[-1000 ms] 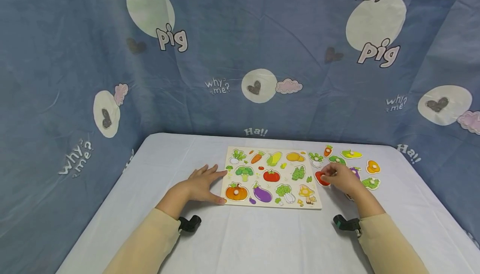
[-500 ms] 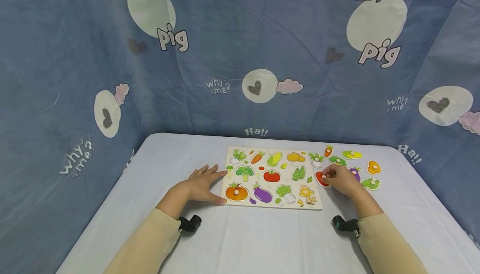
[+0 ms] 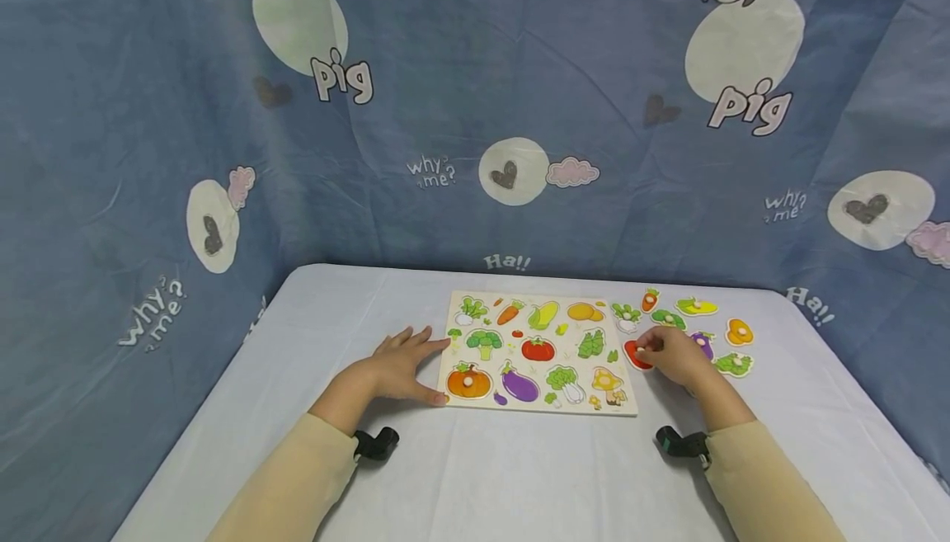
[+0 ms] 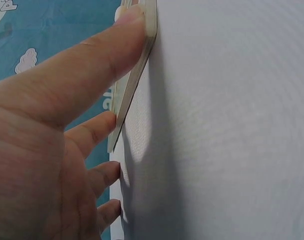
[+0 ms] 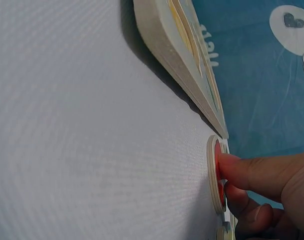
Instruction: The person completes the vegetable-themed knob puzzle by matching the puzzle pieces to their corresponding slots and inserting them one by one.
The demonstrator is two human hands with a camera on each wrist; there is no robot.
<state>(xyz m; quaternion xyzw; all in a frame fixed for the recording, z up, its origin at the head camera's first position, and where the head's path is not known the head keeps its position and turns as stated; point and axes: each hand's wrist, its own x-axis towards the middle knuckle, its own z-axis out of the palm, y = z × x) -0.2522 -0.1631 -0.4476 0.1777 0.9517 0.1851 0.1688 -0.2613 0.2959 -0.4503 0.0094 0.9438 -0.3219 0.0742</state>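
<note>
A wooden puzzle board with printed vegetables lies flat on the table. My left hand spreads its fingers at the board's left side; in the left wrist view the thumb presses the board's edge at the corner and the index fingertip touches that edge. Just right of the board, my right hand pinches the red tomato puzzle piece with thumb and fingers. Seen from the right wrist, the tomato piece stands beside the board's corner, partly covered by the fingers. A pumpkin piece with a knob sits in the board's lower left.
Several loose knobbed pieces lie around my right hand: a radish, a carrot, a yellow piece, an orange piece, a leafy green piece and a partly hidden eggplant. A blue printed cloth hangs behind the table.
Almost nothing differs. My right forearm has shifted slightly left, while its fingers stay at the tomato piece; the left hand keeps its place on the board.
</note>
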